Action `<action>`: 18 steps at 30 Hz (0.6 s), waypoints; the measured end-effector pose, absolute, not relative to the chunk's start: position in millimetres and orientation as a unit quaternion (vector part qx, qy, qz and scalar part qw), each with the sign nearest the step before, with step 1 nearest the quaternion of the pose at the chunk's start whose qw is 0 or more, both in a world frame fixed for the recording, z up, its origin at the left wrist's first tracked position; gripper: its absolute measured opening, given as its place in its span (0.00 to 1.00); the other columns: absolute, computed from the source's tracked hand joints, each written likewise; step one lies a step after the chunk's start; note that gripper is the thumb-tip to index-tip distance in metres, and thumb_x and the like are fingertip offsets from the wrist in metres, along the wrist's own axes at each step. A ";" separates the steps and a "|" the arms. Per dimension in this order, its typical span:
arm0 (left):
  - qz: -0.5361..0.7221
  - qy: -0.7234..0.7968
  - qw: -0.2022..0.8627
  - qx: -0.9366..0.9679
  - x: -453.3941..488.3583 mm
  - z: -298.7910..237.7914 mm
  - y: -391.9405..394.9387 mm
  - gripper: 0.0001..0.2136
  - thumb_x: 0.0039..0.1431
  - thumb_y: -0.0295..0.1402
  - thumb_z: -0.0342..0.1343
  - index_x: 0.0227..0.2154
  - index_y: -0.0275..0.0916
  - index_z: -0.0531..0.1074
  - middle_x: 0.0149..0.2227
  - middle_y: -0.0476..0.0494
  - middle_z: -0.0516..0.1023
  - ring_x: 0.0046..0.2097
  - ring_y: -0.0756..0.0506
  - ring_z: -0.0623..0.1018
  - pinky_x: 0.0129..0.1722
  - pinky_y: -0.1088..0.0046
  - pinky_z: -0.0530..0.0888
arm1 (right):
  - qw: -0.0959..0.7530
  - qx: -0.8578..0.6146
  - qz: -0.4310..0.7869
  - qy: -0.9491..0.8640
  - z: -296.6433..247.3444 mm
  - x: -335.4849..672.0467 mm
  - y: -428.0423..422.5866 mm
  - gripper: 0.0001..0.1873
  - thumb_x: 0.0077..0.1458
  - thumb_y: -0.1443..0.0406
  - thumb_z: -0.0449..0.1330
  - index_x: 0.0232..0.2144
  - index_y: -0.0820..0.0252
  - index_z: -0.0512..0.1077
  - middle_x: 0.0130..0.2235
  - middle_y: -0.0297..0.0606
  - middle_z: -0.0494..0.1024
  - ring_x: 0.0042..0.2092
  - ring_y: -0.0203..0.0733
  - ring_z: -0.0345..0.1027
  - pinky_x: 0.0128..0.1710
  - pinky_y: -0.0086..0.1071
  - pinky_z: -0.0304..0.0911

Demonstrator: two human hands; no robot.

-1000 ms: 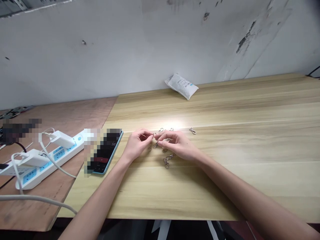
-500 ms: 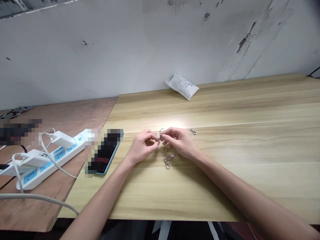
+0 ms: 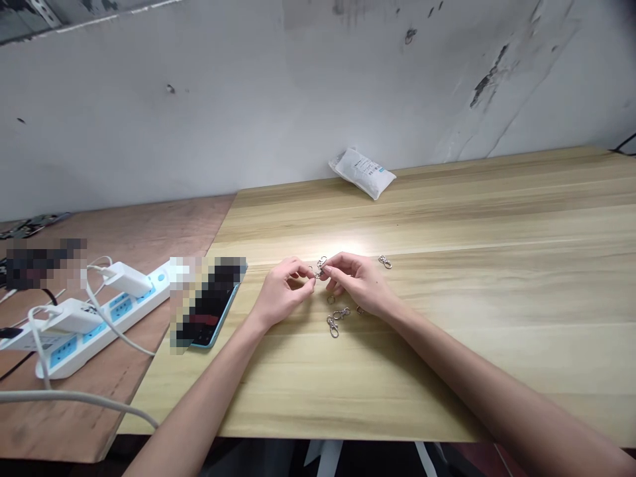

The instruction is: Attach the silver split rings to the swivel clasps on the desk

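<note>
My left hand (image 3: 284, 291) is closed in a pinch, with a small metal ring between thumb and fingertips. Close beside it, my right hand (image 3: 355, 278) pinches a small silver swivel clasp (image 3: 320, 270); fingers partly cover it, and it meets the ring. Just behind the fingertips lies another clasp (image 3: 322, 260). Nearer to me on the table are two swivel clasps, one sideways (image 3: 342, 313) and one lengthwise (image 3: 332, 327). A loose ring (image 3: 331, 299) rests below the hands, and a second ring (image 3: 360, 309) is half hidden by my right hand. One more clasp (image 3: 385, 262) lies to the right.
A white plastic package (image 3: 364, 173) lies at the back of the wooden table (image 3: 497, 278) by the wall. To the left are a phone (image 3: 213, 308), partly blurred out, and a power strip (image 3: 116, 318) with chargers and cables on a lower-left brown board (image 3: 163, 232).
Both hands keep almost the same place and pinch. The small parts between the fingertips have shifted slightly, and the fingertips stand a little further apart. The whole view has moved a touch.
</note>
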State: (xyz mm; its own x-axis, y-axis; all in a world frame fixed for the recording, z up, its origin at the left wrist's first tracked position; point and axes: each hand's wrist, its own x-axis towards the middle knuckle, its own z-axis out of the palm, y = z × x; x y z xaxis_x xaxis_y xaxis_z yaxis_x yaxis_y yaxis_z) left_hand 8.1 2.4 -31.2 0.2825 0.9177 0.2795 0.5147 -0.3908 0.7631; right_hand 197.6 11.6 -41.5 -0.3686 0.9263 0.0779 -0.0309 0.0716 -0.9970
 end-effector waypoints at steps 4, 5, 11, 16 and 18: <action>0.358 0.475 0.284 0.752 8.0 -30.2 2.2 0.03 0.56 0.29 0.56 0.28 0.38 0.72 0.32 0.46 0.74 0.35 0.49 0.73 0.32 0.76 0.74 | 0.418 -0.374 0.563 -0.606 -39.5 197.5 11.3 0.12 0.57 0.58 0.59 0.34 0.61 0.71 0.34 0.39 0.77 0.30 0.35 0.72 0.29 0.31 0.70; 0.356 0.474 0.285 0.753 8.1 -30.1 2.2 0.03 0.56 0.29 0.56 0.28 0.38 0.72 0.32 0.46 0.74 0.35 0.49 0.73 0.32 0.75 0.73 | 0.418 -0.375 0.560 -0.609 -39.1 197.6 11.2 0.11 0.57 0.58 0.59 0.34 0.61 0.71 0.33 0.39 0.77 0.29 0.35 0.71 0.29 0.31 0.70; 0.332 0.462 0.271 0.776 7.6 -32.4 2.6 0.03 0.57 0.28 0.55 0.29 0.38 0.73 0.32 0.47 0.75 0.36 0.49 0.73 0.35 0.73 0.71 | 0.410 -0.364 0.528 -0.648 -43.9 197.3 10.8 0.09 0.58 0.60 0.58 0.33 0.60 0.72 0.33 0.38 0.76 0.31 0.36 0.71 0.29 0.31 0.70; 0.288 0.444 0.254 0.809 6.7 -34.4 1.9 0.04 0.58 0.26 0.55 0.30 0.38 0.73 0.32 0.48 0.75 0.36 0.49 0.73 0.38 0.71 0.69 | 0.407 -0.363 0.499 -0.674 -49.9 196.9 10.3 0.08 0.59 0.62 0.56 0.34 0.60 0.72 0.33 0.37 0.76 0.30 0.35 0.70 0.29 0.30 0.69; 0.288 0.443 0.250 0.811 6.8 -34.1 1.6 0.04 0.58 0.25 0.54 0.30 0.38 0.73 0.32 0.48 0.75 0.36 0.49 0.73 0.38 0.71 0.69 | 0.407 -0.361 0.500 -0.674 -49.8 197.0 10.1 0.07 0.59 0.63 0.56 0.34 0.60 0.72 0.33 0.37 0.76 0.31 0.35 0.70 0.29 0.30 0.69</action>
